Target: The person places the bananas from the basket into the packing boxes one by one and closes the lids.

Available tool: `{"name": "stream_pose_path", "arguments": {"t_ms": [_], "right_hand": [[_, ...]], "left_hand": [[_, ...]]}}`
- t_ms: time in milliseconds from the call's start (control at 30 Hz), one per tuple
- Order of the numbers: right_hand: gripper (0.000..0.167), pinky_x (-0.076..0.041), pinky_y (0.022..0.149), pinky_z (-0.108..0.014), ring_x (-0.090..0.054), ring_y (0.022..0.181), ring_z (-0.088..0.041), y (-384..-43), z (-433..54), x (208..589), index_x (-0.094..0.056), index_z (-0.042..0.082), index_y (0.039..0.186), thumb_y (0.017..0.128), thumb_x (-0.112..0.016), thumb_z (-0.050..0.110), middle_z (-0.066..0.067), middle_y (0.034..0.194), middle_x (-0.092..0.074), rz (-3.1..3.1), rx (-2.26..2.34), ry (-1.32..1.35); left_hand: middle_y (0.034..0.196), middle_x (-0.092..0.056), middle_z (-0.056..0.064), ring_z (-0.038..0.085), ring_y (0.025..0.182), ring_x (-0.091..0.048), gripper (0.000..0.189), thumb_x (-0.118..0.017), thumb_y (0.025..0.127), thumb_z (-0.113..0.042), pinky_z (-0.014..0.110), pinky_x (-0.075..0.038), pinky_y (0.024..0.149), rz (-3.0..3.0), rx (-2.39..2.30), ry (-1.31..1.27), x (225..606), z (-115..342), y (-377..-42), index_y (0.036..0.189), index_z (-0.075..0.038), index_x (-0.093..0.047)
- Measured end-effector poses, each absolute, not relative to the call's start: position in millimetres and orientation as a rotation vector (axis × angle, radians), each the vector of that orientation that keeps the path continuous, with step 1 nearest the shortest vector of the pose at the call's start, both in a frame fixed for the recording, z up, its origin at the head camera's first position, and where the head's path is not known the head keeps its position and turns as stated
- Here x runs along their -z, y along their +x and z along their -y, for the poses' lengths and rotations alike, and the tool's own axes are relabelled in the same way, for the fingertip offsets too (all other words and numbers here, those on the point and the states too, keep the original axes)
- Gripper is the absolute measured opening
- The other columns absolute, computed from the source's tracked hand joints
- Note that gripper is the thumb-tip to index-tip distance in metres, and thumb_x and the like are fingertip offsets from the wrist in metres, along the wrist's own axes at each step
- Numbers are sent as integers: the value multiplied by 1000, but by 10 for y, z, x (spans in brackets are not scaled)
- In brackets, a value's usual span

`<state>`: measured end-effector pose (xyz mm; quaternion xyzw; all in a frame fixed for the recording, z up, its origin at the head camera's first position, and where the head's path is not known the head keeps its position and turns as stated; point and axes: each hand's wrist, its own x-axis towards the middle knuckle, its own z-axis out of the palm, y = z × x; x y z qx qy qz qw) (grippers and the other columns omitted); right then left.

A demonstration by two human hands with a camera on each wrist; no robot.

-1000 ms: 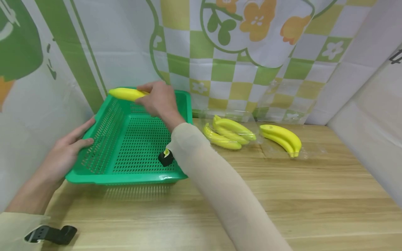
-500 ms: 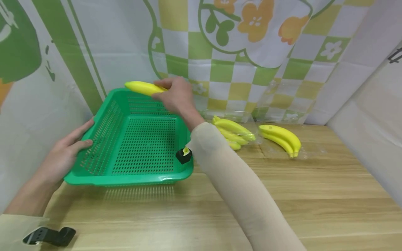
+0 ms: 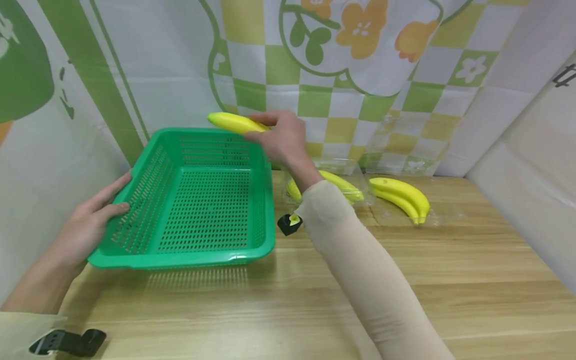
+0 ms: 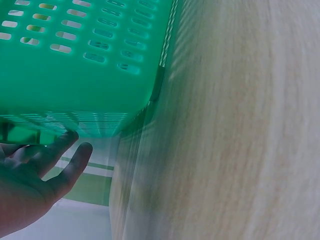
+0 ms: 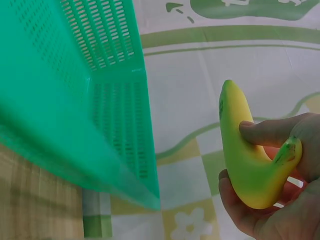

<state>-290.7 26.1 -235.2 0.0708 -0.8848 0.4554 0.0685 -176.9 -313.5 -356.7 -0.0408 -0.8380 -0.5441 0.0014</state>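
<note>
A yellow banana with a greenish tip [image 3: 229,122] is held in my right hand [image 3: 284,137], above the back right corner of a green perforated basket [image 3: 180,260]. In the right wrist view, thumb and fingers grip the curved banana [image 5: 240,160] around its stem half, to one side of the basket wall [image 5: 122,120]. My left hand [image 3: 87,217] holds the basket's left rim, with its thumb over the edge. The left wrist view shows fingers of the left hand [image 4: 45,170] reaching to the basket's outside. Nothing lies inside the basket.
Right of the basket, more bananas [image 3: 339,185] lie in clear plastic packaging, partly hidden by my right forearm. Another pair of bananas [image 3: 400,195] rests farther right. A patterned curtain [image 3: 315,110] hangs behind the wooden table [image 3: 405,290].
My right hand has moved right with the banana, from over the basket to its back right corner. The left hand and basket have stayed nearly in place.
</note>
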Motion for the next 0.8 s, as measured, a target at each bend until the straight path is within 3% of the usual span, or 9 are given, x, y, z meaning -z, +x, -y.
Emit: {"name": "stream_pose_path", "arguments": {"t_ms": [367, 600, 800], "right_hand": [[40, -55, 81, -23, -66, 126, -14, -2870, -578, 2542, -78, 26, 131, 92, -87, 27, 4, 141, -72, 2580, -1441, 162], [38, -45, 59, -24, -65, 95, -15, -2806, -768, 2624, -79, 27, 129, 92, -86, 25, 2, 137, -74, 2503, -1522, 131], [36, -49, 63, -23, -69, 101, -15, -2754, -890, 2676, -79, 26, 129, 93, -85, 23, -1, 139, -74, 2465, -1527, 146]], "left_hand": [[178, 3, -10, 37, 163, 18, 60, -38, 117, -34, 73, 19, 123, 2647, 1683, -130, 3570, 3142, -1769, 171, -33, -13], [178, 1, -14, 35, 163, 18, 60, -39, 117, -33, 71, 20, 124, 2628, 1697, -153, 3592, 3142, -1774, 171, -32, -14], [176, 0, -18, 34, 163, 18, 60, -39, 116, -34, 70, 20, 124, 2631, 1696, -139, 3596, 3150, -1777, 171, -33, -14]]}}
